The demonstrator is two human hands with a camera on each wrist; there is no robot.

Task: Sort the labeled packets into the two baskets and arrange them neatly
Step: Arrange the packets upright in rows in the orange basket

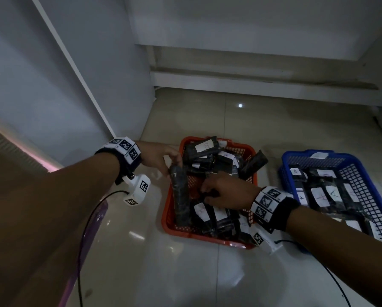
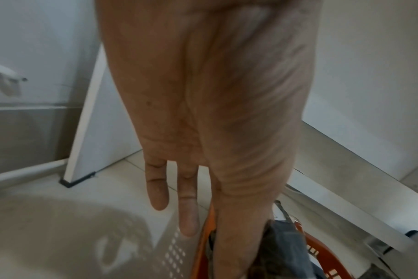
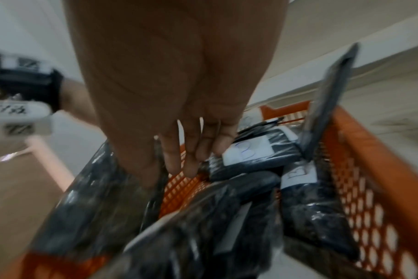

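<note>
Orange basket point(image 1: 207, 237) w/ jumbled dark packets point(image 1: 210, 214); blue basket point(image 1: 351, 171), A-labeled pkts point(image 1: 322, 196).

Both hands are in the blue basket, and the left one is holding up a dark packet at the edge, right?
Not the blue one. In the head view both hands work at the red basket; the left hand holds the dark packet at its edge.
</note>
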